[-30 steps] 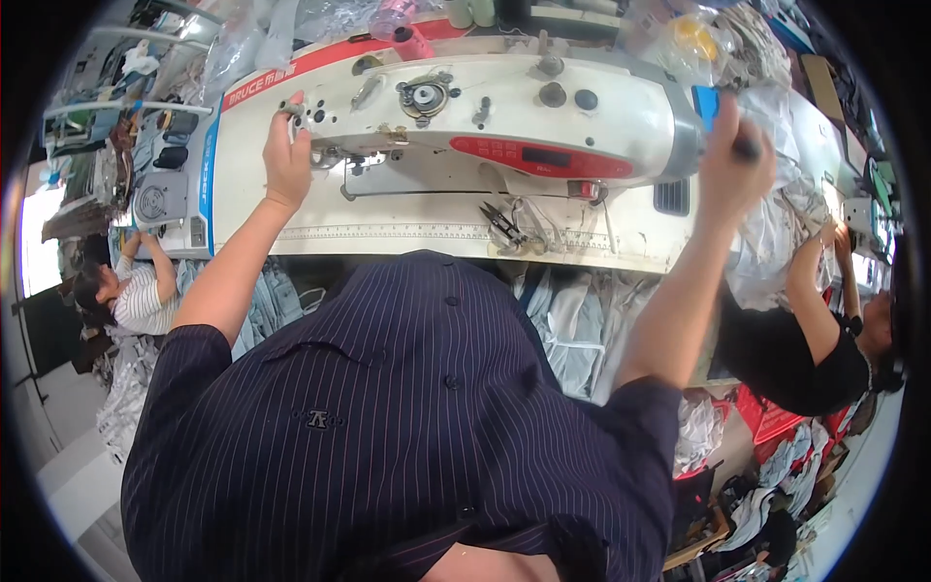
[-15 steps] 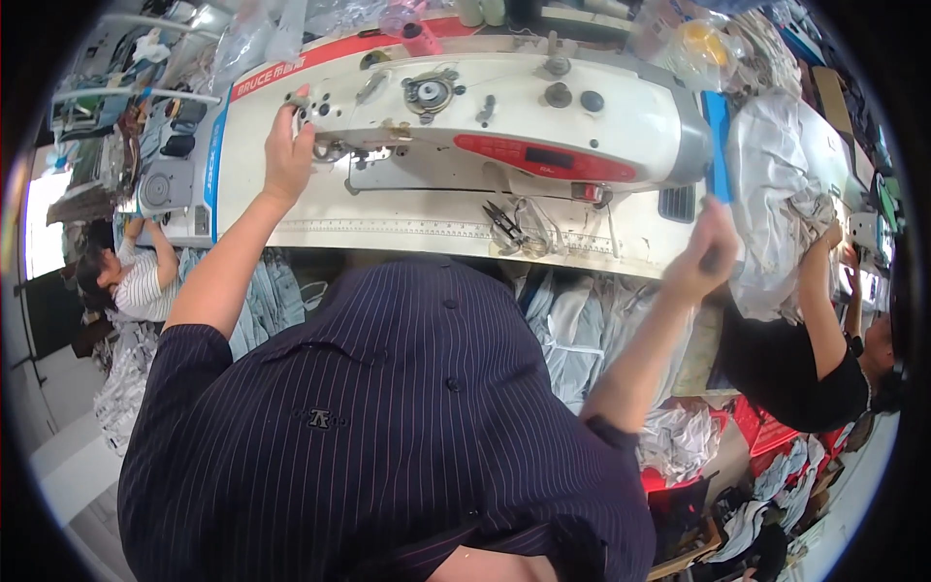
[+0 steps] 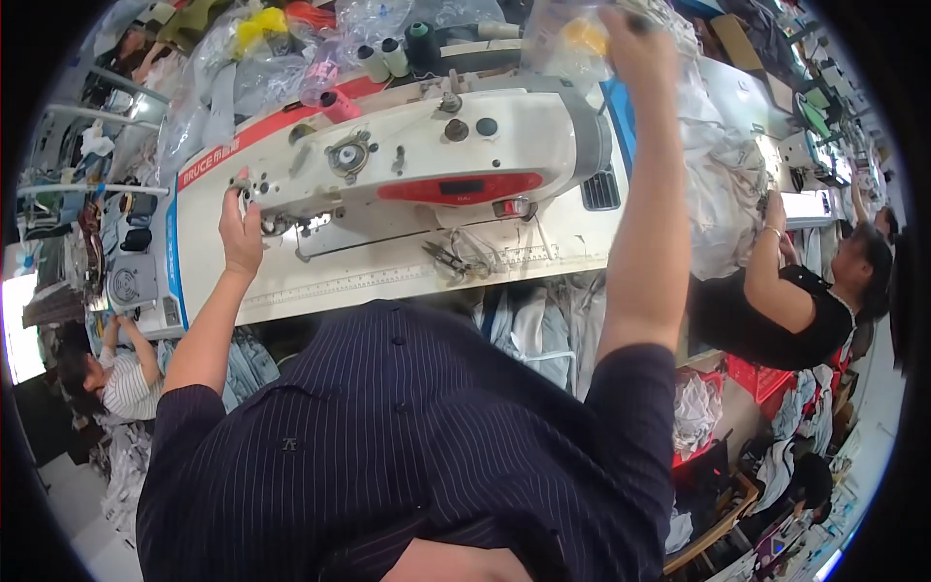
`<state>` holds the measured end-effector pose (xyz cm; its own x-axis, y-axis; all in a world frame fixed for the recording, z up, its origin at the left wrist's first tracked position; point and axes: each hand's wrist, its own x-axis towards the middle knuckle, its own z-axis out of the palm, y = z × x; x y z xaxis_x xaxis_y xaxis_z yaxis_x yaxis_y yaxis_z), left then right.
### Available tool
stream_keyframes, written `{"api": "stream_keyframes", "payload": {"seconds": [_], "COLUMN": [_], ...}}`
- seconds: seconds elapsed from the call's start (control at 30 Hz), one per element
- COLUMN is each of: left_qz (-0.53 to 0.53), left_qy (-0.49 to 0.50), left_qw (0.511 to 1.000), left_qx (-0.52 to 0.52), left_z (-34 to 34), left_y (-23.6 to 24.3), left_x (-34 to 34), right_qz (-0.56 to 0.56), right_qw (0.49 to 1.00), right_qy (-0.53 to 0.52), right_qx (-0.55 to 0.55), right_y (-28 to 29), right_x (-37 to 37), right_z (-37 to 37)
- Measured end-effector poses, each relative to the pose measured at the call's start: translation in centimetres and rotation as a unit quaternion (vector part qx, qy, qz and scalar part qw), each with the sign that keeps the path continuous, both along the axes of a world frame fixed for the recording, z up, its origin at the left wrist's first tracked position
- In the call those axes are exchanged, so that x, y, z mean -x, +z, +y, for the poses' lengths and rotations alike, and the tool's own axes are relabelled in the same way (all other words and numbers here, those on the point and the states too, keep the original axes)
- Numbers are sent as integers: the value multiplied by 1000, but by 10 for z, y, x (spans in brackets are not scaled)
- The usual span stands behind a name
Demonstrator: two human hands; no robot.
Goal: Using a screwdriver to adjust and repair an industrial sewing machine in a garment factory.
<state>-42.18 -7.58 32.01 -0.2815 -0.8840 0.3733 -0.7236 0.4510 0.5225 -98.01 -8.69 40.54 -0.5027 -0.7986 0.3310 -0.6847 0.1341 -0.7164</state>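
A white sewing machine [image 3: 335, 199] with a red control panel lies across the table before me. My left hand [image 3: 240, 238] is at the machine's left end, thumb and fingers closed around its edge beside small knobs. Part of those fingers is hidden by the angle. My right hand [image 3: 644, 60] is raised at the far right, beyond the machine's right end, beside a clear plastic bag with something yellow [image 3: 585, 37] in it. Its fingers are closed on a small dark object, blurred and too covered to name. Thread snips [image 3: 448, 260] rest at the table's front edge.
A pink thread cone [image 3: 338, 107], a dark green cone [image 3: 422, 45] and white cones [image 3: 372, 64] stand behind the machine. Pale cloth [image 3: 713, 184] is heaped at the right, near a co-worker in black [image 3: 776, 315]. Another person in stripes [image 3: 128, 383] sits at far left.
My right hand has swung up and away from the table's right front corner to the far right. The left hand stays at the machine's end. The whole view has shifted.
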Motion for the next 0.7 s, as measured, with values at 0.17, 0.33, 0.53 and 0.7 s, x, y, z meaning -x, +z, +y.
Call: {"api": "stream_keyframes", "payload": {"seconds": [0.17, 0.33, 0.53, 0.7], "left_qz": [-2, 1, 5, 9], "left_qy": [7, 20, 26, 52], "left_qw": [1000, 999, 999, 998], "left_qx": [14, 30, 35, 20], "left_z": [-4, 5, 3, 10], "left_y": [-2, -3, -5, -6], "left_x": [-2, -16, -6, -8], "right_qz": [142, -101, -174, -107], "right_qw": [984, 941, 904, 952], "right_qy": [-102, 12, -90, -41], "right_qx": [-13, 322, 380, 285], "right_y": [-26, -60, -131, -54], "right_x": [2, -77, -106, -79], "right_z": [-36, 138, 208, 151]}}
